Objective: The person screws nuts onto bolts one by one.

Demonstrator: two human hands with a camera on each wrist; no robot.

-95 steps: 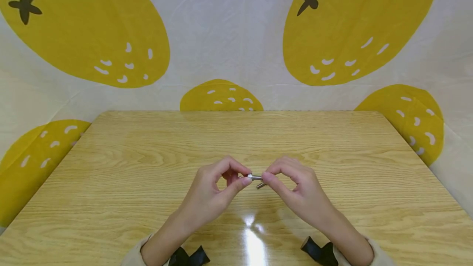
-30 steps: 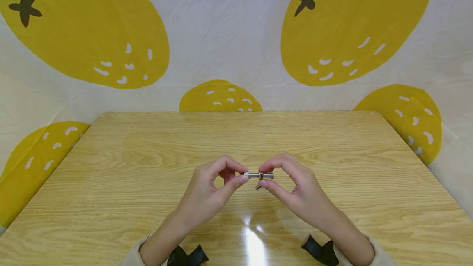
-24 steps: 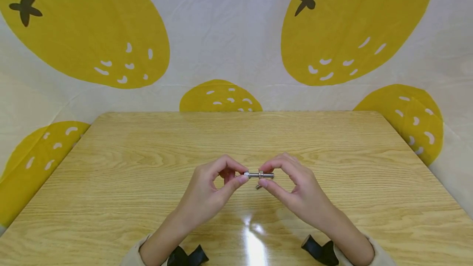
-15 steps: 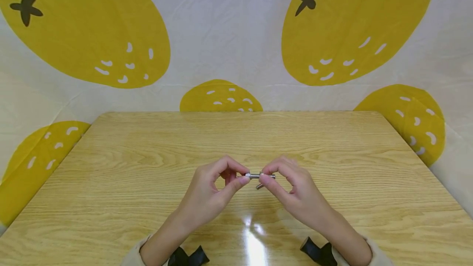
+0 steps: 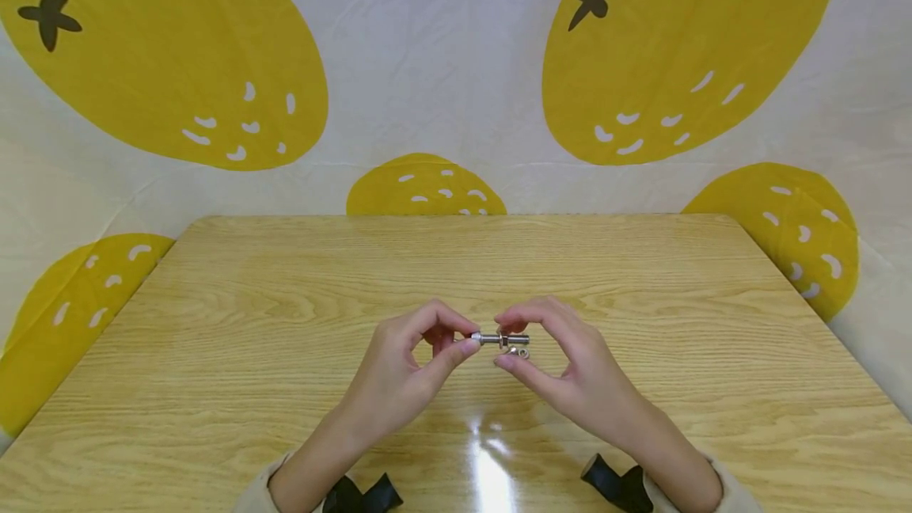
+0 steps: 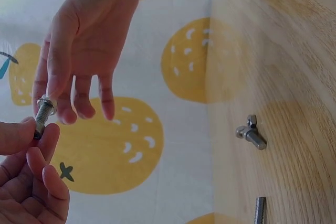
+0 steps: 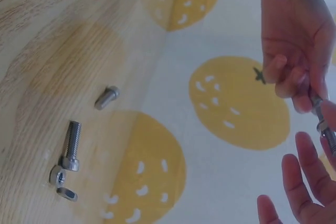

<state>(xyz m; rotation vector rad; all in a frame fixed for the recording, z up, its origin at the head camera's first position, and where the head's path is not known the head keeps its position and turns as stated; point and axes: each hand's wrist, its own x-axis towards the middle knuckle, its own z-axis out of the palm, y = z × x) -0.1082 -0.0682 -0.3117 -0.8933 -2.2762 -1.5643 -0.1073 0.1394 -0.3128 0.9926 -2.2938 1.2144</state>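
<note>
In the head view my left hand (image 5: 420,362) pinches the left end of a silver bolt (image 5: 520,340) between thumb and forefinger, so that end is partly hidden. The bolt lies level above the table, pointing right. A nut (image 5: 503,339) sits partway along its shaft. My right hand (image 5: 570,347) is around the nut, forefinger right at its top and thumb (image 5: 507,362) apart below it. In the left wrist view the nut (image 6: 46,103) appears at the far end of the threaded shaft, with the right fingers beside it.
On the wooden table (image 5: 285,275) lie a bolt (image 7: 72,142), a second bolt (image 7: 107,98) and two loose nuts, one nut (image 7: 67,194) lying beside the other nut (image 7: 56,176). A white cloth with yellow fruit shapes (image 5: 427,184) hangs behind the table.
Half a second ago my right thumb and forefinger pinched the nut; now they have parted and the thumb has dropped away, uncovering loose nuts on the table behind. The left hand keeps its grip.
</note>
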